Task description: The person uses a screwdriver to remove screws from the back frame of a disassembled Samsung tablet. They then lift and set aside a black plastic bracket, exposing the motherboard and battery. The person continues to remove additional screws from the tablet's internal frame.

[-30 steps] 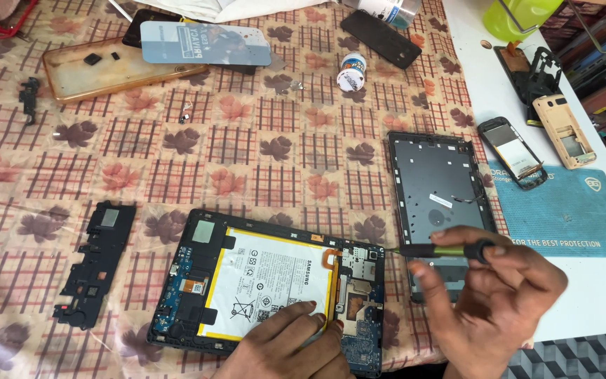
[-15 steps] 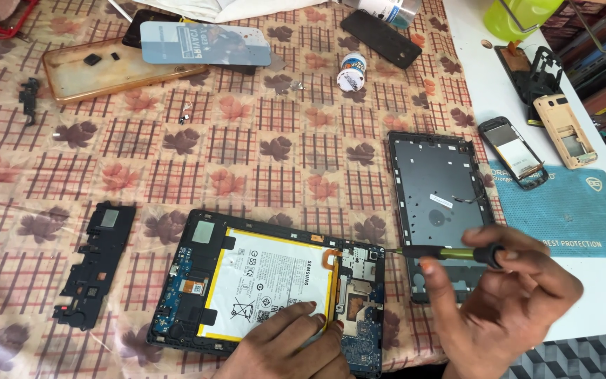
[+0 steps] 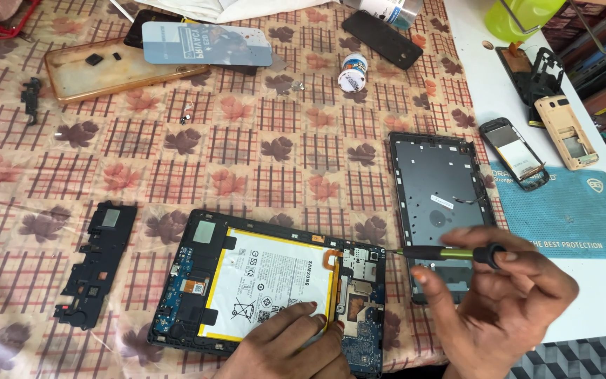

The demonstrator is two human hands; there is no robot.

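Observation:
An opened tablet [image 3: 261, 281] lies near the front edge, its white battery and blue circuit boards showing. My left hand [image 3: 285, 344] rests flat on its lower part, fingers on the battery. My right hand [image 3: 506, 302] holds a small screwdriver [image 3: 443, 253] with a green shaft and black cap, lying level. Its tip points left, at the tablet's upper right corner.
The tablet's black back cover [image 3: 440, 203] lies just behind the right hand. A black inner frame [image 3: 96, 263] sits to the left. A blue mat [image 3: 576, 210], two small phones [image 3: 513, 154], a clear phone case [image 3: 117, 67] and a small jar [image 3: 353, 72] lie further back on the patterned cloth.
My right hand has shifted a little, and the screwdriver tip has come closer to the tablet's upper right corner. The left hand stays on the battery.

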